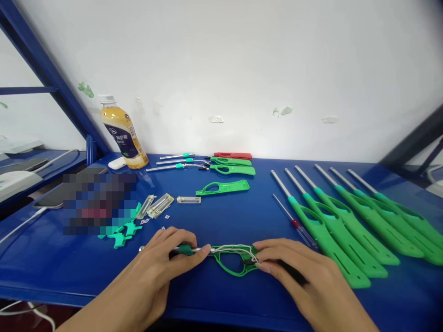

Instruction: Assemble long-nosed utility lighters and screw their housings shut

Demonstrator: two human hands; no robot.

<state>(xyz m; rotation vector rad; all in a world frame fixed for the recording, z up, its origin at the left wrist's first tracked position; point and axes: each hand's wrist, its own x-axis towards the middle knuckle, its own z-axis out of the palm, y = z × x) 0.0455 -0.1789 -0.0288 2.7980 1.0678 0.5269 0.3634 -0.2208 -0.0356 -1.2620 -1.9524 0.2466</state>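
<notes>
A green lighter handle half [230, 272] lies near the front of the blue table, with a loop-shaped opening in it. My left hand [169, 260] is closed round the metal lighter tube [198, 250] at the handle's left end, thumb pressing near its tip. A dark green collar [186, 250] sits on that tube. White wires [235, 247] run from the tube along the handle to a small black part [248, 262]. There my right hand [294, 263] pinches the wire ends and handle between thumb and fingers. Its palm hides the handle's right end.
Assembled green lighters [332, 237] and a screwdriver [299, 228] lie at right. Further back are handle halves [231, 186] and tubes with wires [169, 168]. Clear fuel tanks [161, 205], turquoise triggers [121, 235], a drink bottle [124, 133] and a phone [57, 196] occupy the left.
</notes>
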